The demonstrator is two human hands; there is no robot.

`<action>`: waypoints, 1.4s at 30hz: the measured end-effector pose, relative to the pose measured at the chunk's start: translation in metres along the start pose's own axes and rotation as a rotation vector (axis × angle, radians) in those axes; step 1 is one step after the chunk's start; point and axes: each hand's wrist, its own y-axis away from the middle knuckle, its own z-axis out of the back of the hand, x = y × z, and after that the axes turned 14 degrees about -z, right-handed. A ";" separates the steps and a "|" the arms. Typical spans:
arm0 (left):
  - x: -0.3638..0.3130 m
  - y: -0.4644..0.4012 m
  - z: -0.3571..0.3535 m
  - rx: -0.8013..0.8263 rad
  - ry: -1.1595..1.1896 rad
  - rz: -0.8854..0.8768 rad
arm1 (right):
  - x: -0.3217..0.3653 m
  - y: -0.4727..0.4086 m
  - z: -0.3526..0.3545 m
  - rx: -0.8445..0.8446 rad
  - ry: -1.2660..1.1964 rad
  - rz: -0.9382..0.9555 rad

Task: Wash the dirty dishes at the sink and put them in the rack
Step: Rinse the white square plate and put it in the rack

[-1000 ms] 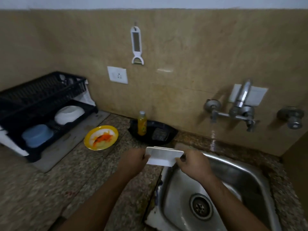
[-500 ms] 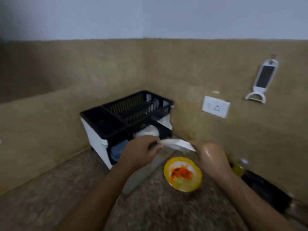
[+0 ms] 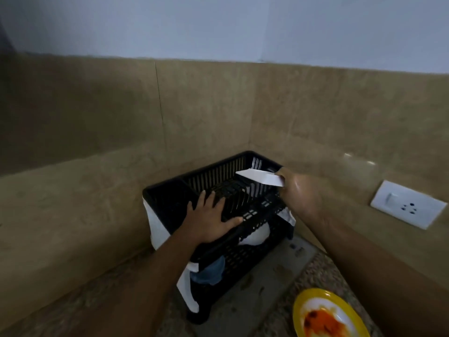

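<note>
A black two-tier dish rack (image 3: pixel 170 198) stands in the counter's corner. My left hand (image 3: pixel 210 220) rests flat, fingers spread, on the front rim of its upper tier. My right hand (image 3: pixel 298 193) holds a white square plate (image 3: pixel 261 177) by one edge, tilted, above the upper tier's right end. On the lower tier sit a white bowl (image 3: pixel 257 235) and a blue bowl (image 3: pixel 211 272), both partly hidden by the rack. A yellow plate (image 3: pixel 325 314) smeared with orange sauce lies on the counter at the lower right.
A grey mat (image 3: pixel 262 283) lies under the rack on the speckled stone counter (image 3: pixel 97 310). Beige tiled walls close in the corner behind and left of the rack. A white wall socket (image 3: pixel 408 204) is on the right wall.
The view has swung left from the sink to the rack. My left hand let go of the white plate and settled on the rack's rim; my right hand carried the plate over the upper tier.
</note>
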 end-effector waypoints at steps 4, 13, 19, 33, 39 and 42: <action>0.008 -0.006 -0.008 -0.009 0.015 -0.009 | 0.008 -0.034 -0.032 0.026 0.122 0.065; 0.012 -0.008 -0.013 -0.024 0.024 -0.028 | 0.007 -0.095 -0.092 0.256 0.358 0.180; 0.013 -0.009 -0.015 -0.029 0.013 -0.028 | -0.012 -0.114 -0.114 0.437 0.433 0.204; 0.010 -0.009 -0.013 -0.032 0.017 -0.014 | -0.022 -0.090 -0.114 0.771 0.284 0.029; 0.008 -0.008 -0.012 -0.035 0.024 -0.016 | -0.016 -0.088 -0.105 0.792 0.286 -0.011; 0.009 -0.007 -0.012 -0.034 0.012 -0.014 | -0.015 -0.079 -0.094 0.801 0.244 -0.070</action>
